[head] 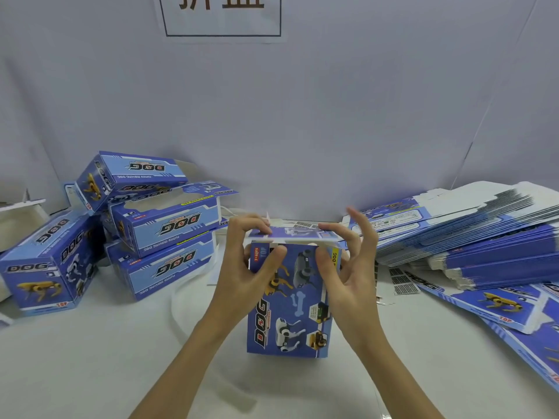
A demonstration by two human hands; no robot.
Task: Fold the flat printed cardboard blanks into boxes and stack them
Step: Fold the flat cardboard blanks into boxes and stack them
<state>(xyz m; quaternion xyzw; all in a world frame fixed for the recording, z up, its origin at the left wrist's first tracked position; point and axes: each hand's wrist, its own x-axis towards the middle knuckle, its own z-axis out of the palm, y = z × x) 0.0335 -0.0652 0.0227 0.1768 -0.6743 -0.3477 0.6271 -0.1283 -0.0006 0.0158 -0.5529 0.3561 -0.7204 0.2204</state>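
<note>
A blue printed cardboard box with robot-dog pictures stands upright on the white bench, between both hands. The left hand pinches the box's upper left corner, thumb on the front panel and fingers curled over the top flap. The right hand pinches the flap's right end, its outer fingers spread upward. Folded blue boxes are piled at the left; a stack of flat blue blanks lies at the right.
</note>
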